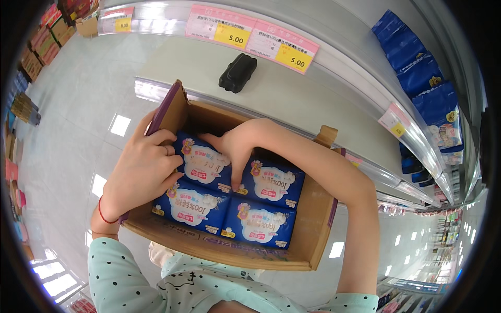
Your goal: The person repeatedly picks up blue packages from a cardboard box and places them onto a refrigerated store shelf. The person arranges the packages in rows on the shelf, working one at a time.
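An open cardboard box (309,219) rests close in front of my body, against the shelf edge. Inside lie several blue plastic packs with white cloud-shaped labels, including a near left pack (191,207), a near right pack (258,223) and a far right pack (274,182). My left hand (146,164) is at the box's left side, its fingers curled over the edge and touching the far left pack (203,162). Reaching in from the right, my right hand (233,146) grips that same pack, thumb and fingers spread around its top right part; some fingertips are hidden.
A black plastic object (238,73) lies on the grey shelf (297,101) beyond the box. Price tags (252,37) line the upper shelf edge. Blue packs (434,98) stand on the right shelf. Stacked cartons (43,47) are across the tiled aisle (82,113) at left.
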Motion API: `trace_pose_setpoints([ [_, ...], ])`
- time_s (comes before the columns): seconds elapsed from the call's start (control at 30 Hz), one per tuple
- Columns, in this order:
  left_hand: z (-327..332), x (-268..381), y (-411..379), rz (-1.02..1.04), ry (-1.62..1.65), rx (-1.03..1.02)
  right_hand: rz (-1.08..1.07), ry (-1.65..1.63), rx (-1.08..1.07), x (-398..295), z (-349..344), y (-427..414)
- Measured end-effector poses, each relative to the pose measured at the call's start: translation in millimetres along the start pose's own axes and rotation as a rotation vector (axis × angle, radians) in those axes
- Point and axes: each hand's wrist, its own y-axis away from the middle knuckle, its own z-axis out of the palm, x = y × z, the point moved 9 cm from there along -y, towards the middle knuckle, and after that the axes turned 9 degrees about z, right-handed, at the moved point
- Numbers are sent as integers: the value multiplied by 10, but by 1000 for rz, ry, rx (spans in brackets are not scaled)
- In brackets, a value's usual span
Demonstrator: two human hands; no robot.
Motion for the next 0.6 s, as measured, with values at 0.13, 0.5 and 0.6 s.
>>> trace_pose_setpoints([
  [0.13, -135, 6, -10, 41, 145, 164, 175, -168, -250, 250, 180, -57],
  [0.5, -1909, -315, -356, 191, -351, 826, 204, -164, -267, 236, 170, -56],
  [0.6, -2076, -444, -936, 218, -375, 689, 191, -164, -270, 226, 170, -84],
])
